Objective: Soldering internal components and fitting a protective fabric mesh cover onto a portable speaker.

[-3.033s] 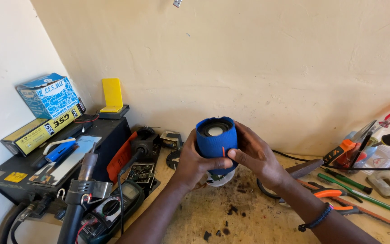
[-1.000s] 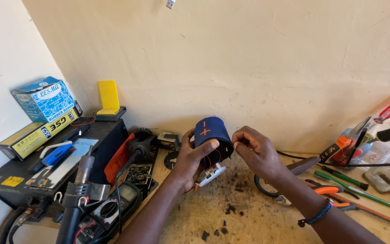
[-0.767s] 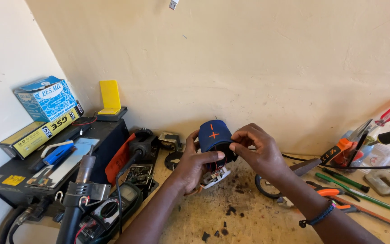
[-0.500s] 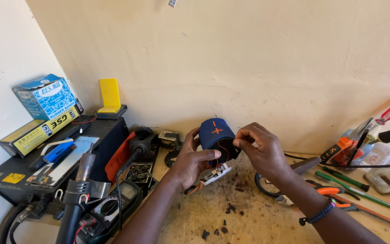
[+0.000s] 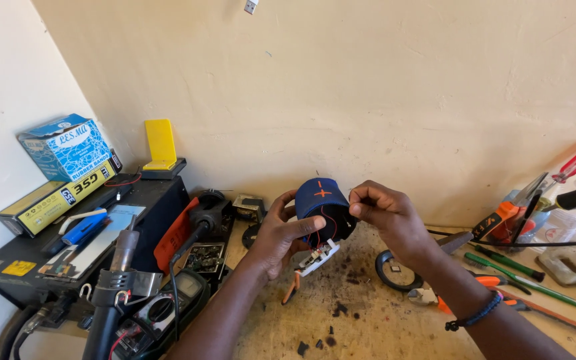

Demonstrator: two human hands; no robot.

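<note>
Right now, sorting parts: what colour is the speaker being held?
Dark blue speaker with an orange cross, head view.

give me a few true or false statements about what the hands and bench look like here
1. The left hand grips a blue speaker shell. True.
2. The right hand rests flat on the workbench. False: it is raised, fingers pinched beside the shell.
3. A small circuit board hangs below the shell. True.
4. A yellow stand sits on the black box at the left. True.
5. The shell bears a green cross. False: the cross is orange.
</note>
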